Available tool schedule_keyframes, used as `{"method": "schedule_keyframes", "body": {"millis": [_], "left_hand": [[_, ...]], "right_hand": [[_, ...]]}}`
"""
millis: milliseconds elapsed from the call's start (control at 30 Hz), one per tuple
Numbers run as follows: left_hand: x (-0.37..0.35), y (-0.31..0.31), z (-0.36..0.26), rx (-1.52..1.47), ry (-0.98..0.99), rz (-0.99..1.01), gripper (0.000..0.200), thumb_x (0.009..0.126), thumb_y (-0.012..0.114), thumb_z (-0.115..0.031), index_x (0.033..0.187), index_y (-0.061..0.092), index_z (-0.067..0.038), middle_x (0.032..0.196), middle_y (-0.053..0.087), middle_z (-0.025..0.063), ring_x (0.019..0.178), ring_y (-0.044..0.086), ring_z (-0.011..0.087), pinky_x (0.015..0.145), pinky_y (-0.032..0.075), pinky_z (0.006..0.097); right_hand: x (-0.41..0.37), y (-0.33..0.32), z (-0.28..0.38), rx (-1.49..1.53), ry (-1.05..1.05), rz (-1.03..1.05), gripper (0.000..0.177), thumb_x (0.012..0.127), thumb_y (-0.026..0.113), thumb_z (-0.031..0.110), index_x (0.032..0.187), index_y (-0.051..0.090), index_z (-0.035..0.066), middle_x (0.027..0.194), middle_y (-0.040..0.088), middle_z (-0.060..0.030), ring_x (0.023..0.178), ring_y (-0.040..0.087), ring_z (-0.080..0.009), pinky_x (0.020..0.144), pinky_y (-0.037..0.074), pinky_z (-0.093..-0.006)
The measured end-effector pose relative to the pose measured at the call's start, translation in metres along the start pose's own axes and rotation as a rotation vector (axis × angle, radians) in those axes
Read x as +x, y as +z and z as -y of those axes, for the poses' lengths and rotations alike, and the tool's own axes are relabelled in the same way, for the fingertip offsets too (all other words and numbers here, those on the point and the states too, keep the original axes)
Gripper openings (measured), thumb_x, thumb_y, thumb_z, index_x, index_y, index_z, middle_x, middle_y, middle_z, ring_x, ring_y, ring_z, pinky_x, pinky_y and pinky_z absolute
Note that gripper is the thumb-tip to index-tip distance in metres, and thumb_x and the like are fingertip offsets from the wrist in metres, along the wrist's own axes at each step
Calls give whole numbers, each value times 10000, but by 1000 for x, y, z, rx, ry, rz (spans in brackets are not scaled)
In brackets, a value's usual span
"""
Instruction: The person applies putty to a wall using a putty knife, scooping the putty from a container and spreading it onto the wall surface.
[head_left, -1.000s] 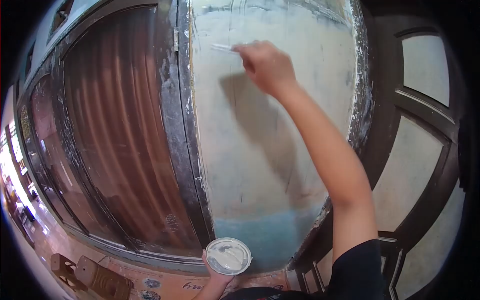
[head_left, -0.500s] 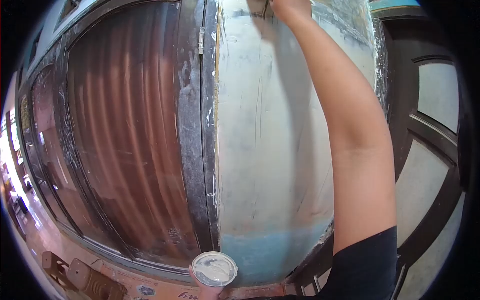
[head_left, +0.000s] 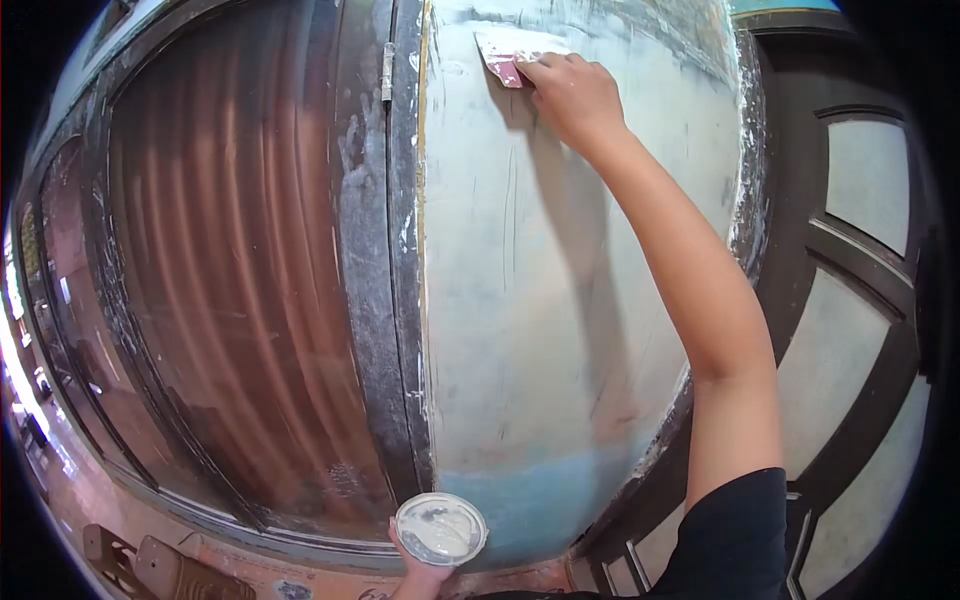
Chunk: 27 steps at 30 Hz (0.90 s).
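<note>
My right hand (head_left: 578, 98) is high on the wall, closed around a wide putty knife (head_left: 505, 70) with a reddish part near the fingers. White paste is smeared on its blade, which lies against or very close to the wall (head_left: 510, 300); contact is hard to tell. Low in view, my left hand (head_left: 425, 572) grips a round tub (head_left: 484, 545) from below and the side. White putty (head_left: 445, 530) lies inside it. Part of my left hand is hidden behind the tub.
Left of the wall is a dark-framed glass pane (head_left: 230, 300) with a brown curtain behind. A dark panelled door (head_left: 870, 250) stands to the right. Brown plastic stools or chairs (head_left: 180, 570) sit on the floor at lower left.
My right hand has come down from the top edge, bringing the putty knife into view on the wall. The tub in my left hand appears slightly further right and higher.
</note>
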<state>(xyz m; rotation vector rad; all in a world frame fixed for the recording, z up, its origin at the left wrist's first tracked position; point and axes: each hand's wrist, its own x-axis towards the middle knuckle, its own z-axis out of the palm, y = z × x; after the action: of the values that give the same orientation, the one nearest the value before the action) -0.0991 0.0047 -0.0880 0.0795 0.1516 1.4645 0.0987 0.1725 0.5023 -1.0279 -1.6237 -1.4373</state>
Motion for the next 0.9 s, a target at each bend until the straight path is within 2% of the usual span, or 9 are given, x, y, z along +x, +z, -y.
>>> {"method": "schedule_keyframes", "body": {"millis": [67,133,200,367,400,467,633,800,900], "left_hand": [[2,11,-4,25,-2,78,856,802,389,-772,1357,526,-134,1394,522,162,1264,476,425,1058,364,615],[2,22,-6,59,9,120,845,806,398,-763,1354,528,-133,1396,521,161,1265,478,423,1060,367,612],[3,24,-5,90,33,105,836,810,403,-757,1353,529,-134,1400,517,160,1266,477,425,1066,362,611],[20,61,1,121,15,150,792,834,416,-729,1359,526,-147,1403,517,142,1272,484,395,1070,378,580],[23,76,3,132,24,169,786,837,419,-725,1360,526,-149,1400,519,138,1272,487,388,1070,382,572],[30,104,8,82,9,199,781,845,428,-717,1354,531,-133,1395,523,151,1263,499,391,1068,389,576],[41,168,29,34,27,319,782,869,422,-717,1372,517,-126,1402,523,146,1260,512,375,1067,403,554],[46,196,58,52,30,367,785,865,421,-724,1370,519,-131,1388,534,139,1240,529,369,1048,420,548],[47,201,79,70,59,367,781,863,421,-721,1370,521,-135,1382,537,138,1233,533,370,1041,426,549]], "right_hand": [[-17,1,-10,11,-148,-409,253,819,602,90,1030,702,188,934,690,14,906,643,-215,785,492,-364],[-33,-9,-19,-14,-146,-419,288,810,627,84,1066,698,195,915,696,37,874,639,-197,792,458,-353],[-51,-24,-15,178,-52,-374,301,814,630,63,1084,681,187,912,694,32,857,634,-201,773,455,-358],[-113,-55,12,696,117,-207,291,833,590,70,1124,606,54,892,661,-153,818,637,-324,765,507,-409],[-120,-57,13,707,116,-205,291,833,590,70,1124,606,54,892,661,-153,818,637,-324,765,507,-409],[-132,-63,14,985,237,-19,279,858,561,69,1133,591,32,889,668,-179,780,643,-325,761,510,-382],[-167,-76,0,1162,141,254,263,878,547,79,1128,573,2,870,673,-189,753,640,-311,729,501,-366],[-179,-76,-39,1139,66,285,253,891,553,101,1125,568,7,848,669,-181,736,630,-304,721,494,-370],[-167,-67,-75,1154,131,272,228,909,538,113,1114,567,18,853,669,-195,757,633,-354,731,493,-393]]}}
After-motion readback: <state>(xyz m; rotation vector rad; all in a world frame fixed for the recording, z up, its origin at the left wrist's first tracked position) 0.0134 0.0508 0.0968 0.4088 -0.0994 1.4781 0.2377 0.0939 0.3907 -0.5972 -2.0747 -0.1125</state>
